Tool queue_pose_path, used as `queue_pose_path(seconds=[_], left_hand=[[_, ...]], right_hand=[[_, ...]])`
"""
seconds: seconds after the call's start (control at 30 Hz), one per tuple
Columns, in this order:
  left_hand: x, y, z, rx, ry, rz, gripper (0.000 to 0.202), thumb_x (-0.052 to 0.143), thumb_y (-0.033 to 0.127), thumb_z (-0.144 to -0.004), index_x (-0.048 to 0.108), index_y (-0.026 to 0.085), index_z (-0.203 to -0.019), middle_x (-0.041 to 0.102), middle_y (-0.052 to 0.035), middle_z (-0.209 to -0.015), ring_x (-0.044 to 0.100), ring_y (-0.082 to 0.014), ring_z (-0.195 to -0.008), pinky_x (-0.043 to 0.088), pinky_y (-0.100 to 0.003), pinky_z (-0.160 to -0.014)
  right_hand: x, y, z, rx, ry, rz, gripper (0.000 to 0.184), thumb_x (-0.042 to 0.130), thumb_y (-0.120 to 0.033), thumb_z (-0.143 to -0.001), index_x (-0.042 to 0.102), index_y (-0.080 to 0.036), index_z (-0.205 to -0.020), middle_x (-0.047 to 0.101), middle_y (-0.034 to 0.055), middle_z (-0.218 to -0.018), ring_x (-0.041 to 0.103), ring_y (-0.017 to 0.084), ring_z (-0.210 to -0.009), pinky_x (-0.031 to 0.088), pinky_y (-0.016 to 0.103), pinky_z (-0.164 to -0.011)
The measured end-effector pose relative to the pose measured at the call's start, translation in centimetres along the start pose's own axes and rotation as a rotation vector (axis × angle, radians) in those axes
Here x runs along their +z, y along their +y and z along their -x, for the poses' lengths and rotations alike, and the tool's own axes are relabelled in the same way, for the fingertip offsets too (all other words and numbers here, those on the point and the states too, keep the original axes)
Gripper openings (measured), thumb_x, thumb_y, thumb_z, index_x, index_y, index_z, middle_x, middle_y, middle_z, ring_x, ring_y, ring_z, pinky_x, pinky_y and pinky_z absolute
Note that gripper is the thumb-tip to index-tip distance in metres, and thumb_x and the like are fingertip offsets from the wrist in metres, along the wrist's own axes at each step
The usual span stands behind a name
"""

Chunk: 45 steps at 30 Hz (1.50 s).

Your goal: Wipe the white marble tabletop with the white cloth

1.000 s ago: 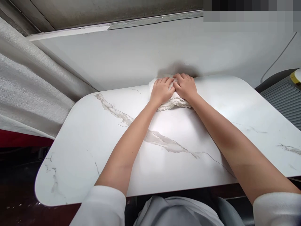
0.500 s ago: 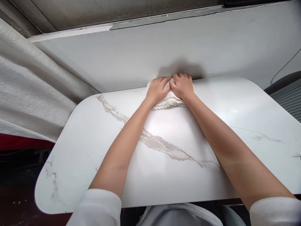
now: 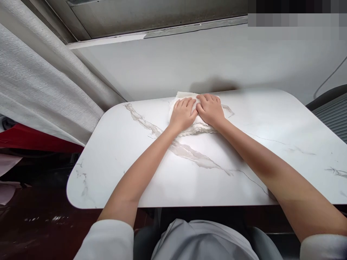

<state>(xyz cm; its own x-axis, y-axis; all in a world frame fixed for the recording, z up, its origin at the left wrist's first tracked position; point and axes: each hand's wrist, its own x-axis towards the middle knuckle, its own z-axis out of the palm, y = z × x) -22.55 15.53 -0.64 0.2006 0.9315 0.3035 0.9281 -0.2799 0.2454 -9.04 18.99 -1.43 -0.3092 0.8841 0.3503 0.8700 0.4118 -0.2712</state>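
A folded white cloth (image 3: 199,128) with a wavy, layered near edge lies on the white marble-patterned table (image 3: 162,187), close to its far edge. My left hand (image 3: 184,112) bears down on the cloth's left part, its fingers bent over the top. On the right part, my right hand (image 3: 210,108) grips in the same way, fingers pressed together. The two thumbs almost meet in the middle. A flap of cloth sticks out beyond the left fingertips, and the palms hide much of the rest.
Behind the table stands a pale wall panel (image 3: 151,68) below a metal frame. A white curtain (image 3: 54,79) hangs at the left, with red fabric (image 3: 40,139) under it. At the right edge are a grey ribbed object (image 3: 332,113) and a thin cable (image 3: 329,77).
Both hands and the cloth have come back from the wall, toward me. The cloth's far flap now shows past the fingers. The view has shifted too, showing more floor at the left.
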Motion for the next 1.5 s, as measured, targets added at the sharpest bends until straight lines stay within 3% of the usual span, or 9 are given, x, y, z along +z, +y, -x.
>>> queue_pose_path(seconds=[0.27,0.5,0.87,1.03,1.23,1.4,1.5], left_hand=[[-1.4,3.5,6.8,0.076,-0.070,0.015,0.047,0.041,0.029,-0.097,0.050,0.014,-0.140,0.047,-0.0115,-0.152,0.037,-0.0264,-0.144,0.021,-0.046,-0.123],[-3.2,4.9,13.6,0.194,-0.078,0.029,0.052,0.037,0.034,-0.098,0.045,0.010,-0.144,0.045,-0.0146,-0.153,0.035,-0.0312,-0.145,0.022,-0.051,-0.123],[-5.9,5.8,21.1,0.182,-0.057,-0.027,0.051,0.036,0.028,-0.099,0.041,0.010,-0.146,0.043,-0.0168,-0.154,0.031,-0.0316,-0.147,0.026,-0.053,-0.121],[-6.9,4.4,22.3,0.144,-0.076,-0.034,0.050,0.038,0.026,-0.097,0.041,0.013,-0.145,0.045,-0.0156,-0.153,0.032,-0.0294,-0.148,0.027,-0.053,-0.122],[-7.7,1.4,21.6,0.016,-0.127,-0.121,0.049,0.030,0.025,-0.098,0.044,0.013,-0.143,0.045,-0.0155,-0.153,0.034,-0.0283,-0.147,0.027,-0.052,-0.122],[-8.1,-0.8,17.9,-0.111,-0.204,-0.211,0.054,0.032,0.025,-0.096,0.037,0.013,-0.148,0.016,-0.0165,-0.165,0.008,-0.0345,-0.153,0.013,-0.059,-0.122],[-7.6,-2.7,14.0,-0.231,-0.299,-0.128,0.053,0.032,0.027,-0.095,0.039,0.013,-0.146,0.024,-0.0161,-0.163,0.018,-0.0332,-0.152,0.015,-0.056,-0.122]], right_hand=[[-3.2,-1.5,8.3,-0.005,-0.052,0.063,0.049,0.026,-0.026,-0.098,0.051,-0.014,-0.138,0.052,0.0156,-0.141,0.042,0.028,-0.133,0.026,0.048,-0.114],[-5.5,-3.6,15.2,-0.047,-0.155,0.045,0.052,0.025,-0.033,-0.101,0.043,-0.016,-0.146,0.042,0.0143,-0.150,0.031,0.028,-0.143,0.020,0.052,-0.119],[-6.9,-7.4,20.6,-0.197,-0.152,-0.027,0.049,0.030,-0.032,-0.102,0.045,-0.015,-0.145,0.041,0.0148,-0.152,0.028,0.029,-0.145,0.018,0.055,-0.120],[-6.5,-9.2,20.4,-0.243,-0.183,-0.061,0.050,0.029,-0.029,-0.102,0.043,-0.015,-0.148,0.041,0.0155,-0.152,0.029,0.032,-0.144,0.017,0.058,-0.119],[-4.6,-11.6,17.3,-0.294,-0.218,-0.118,0.053,0.033,-0.029,-0.099,0.042,-0.011,-0.148,0.040,0.0186,-0.153,0.029,0.036,-0.143,0.014,0.061,-0.117],[-2.3,-12.2,12.5,-0.316,-0.181,-0.130,0.049,0.033,-0.024,-0.098,0.047,-0.010,-0.143,0.045,0.0174,-0.149,0.035,0.034,-0.138,0.017,0.059,-0.116],[-0.8,-12.0,9.2,-0.251,-0.146,-0.108,0.045,0.034,-0.022,-0.097,0.051,-0.013,-0.138,0.048,0.0167,-0.145,0.038,0.032,-0.137,0.018,0.055,-0.116]])
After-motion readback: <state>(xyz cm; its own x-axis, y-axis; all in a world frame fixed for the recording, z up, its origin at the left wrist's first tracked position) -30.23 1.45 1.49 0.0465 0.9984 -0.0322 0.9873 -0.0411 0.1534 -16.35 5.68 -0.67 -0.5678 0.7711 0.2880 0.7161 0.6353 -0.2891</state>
